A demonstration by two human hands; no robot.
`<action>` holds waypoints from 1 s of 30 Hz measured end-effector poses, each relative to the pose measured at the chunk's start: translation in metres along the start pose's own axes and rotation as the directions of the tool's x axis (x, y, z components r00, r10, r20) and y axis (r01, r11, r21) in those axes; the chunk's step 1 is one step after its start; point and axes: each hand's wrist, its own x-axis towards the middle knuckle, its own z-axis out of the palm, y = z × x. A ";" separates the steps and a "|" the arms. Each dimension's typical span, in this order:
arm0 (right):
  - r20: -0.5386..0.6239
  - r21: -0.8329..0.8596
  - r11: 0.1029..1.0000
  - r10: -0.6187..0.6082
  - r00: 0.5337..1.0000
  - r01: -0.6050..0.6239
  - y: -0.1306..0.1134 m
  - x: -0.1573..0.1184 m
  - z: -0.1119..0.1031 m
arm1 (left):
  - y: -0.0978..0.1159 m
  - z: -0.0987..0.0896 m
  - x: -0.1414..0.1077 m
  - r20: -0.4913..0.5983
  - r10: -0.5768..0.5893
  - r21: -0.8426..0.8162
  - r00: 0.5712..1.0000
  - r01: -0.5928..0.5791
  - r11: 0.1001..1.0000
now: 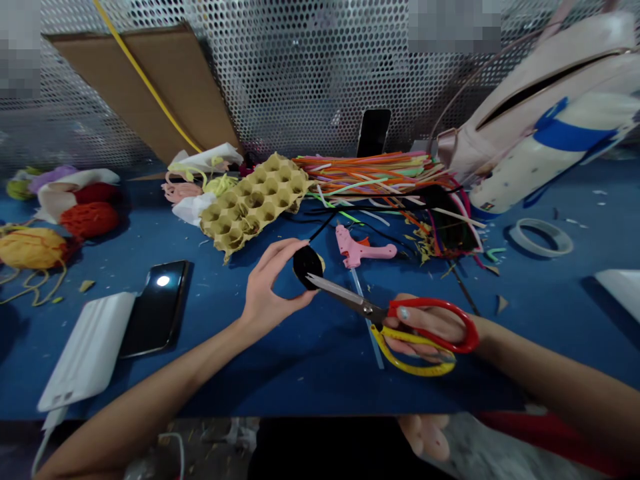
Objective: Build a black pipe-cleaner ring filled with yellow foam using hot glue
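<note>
Working the tips of the scissors point(345, 293) against the small black round piece point(303, 265) looks like the step in hand, and it seems to call for short, light movements rather than a deep push. The piece sits in the left hand point(265, 287), clamped at its rim between thumb and fingers; its material is too dark to tell. The right hand point(425, 333) is closed around the red and yellow handles, and the two hands are apart, with the blades spanning the gap. The blades look nearly closed, their points over the piece near the left thumb, so that thumb would best sit back from their line. A firm but gentle pinch should hold the rim without crushing it, and turning the piece would be safer than twisting the scissors. A thin black strand rises beyond the left fingertips; whether it joins the piece, I cannot tell, so it deserves care around the blades. Just beyond the scissors lies the pink glue gun point(356, 250), close enough to snag an elbowing blade, and farther out, ahead of the left hand, rests the egg carton point(255, 203).
</note>
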 end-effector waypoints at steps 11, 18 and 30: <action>-0.003 0.053 0.997 0.047 0.999 -0.047 0.024 -0.008 -0.014 | 0.000 0.001 -0.001 -0.020 -0.003 -0.005 1.000 0.003 1.000; -0.021 0.051 0.994 0.097 0.995 -0.096 0.021 -0.008 -0.013 | -0.001 0.001 -0.001 -0.022 0.024 -0.025 0.999 -0.024 0.999; -0.034 0.061 0.986 0.160 0.986 -0.158 0.014 -0.008 -0.008 | -0.002 0.002 -0.002 -0.029 0.019 -0.024 0.999 -0.020 0.999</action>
